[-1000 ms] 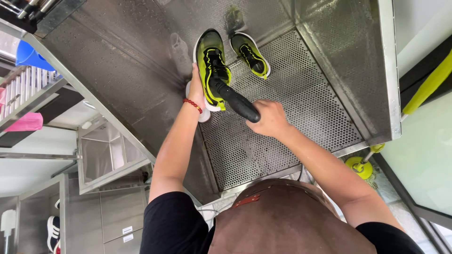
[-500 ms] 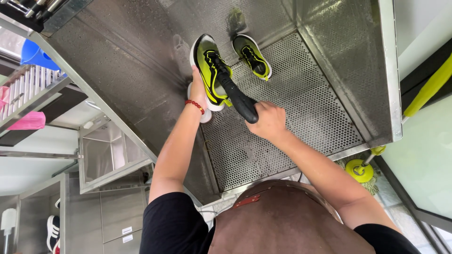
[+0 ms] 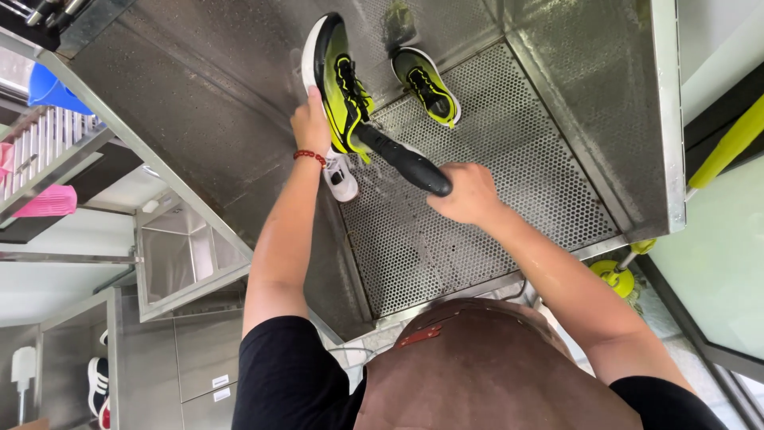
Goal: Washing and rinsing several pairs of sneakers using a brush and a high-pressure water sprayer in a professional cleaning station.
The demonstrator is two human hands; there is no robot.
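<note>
The shoe (image 3: 334, 87) is a black and neon-yellow trainer with black laces and a white sole edge, held up on its side against the steel wall of the basin, toe pointing away and opening facing right. The sprayer (image 3: 402, 159) is a black, rounded wand lying at a slant, its nozzle end pushed against the shoe's opening near the heel and its butt end in the grip.

Black tool's (image 3: 402, 159) tip, hidden inside shoe (image 3: 338, 80)
</note>
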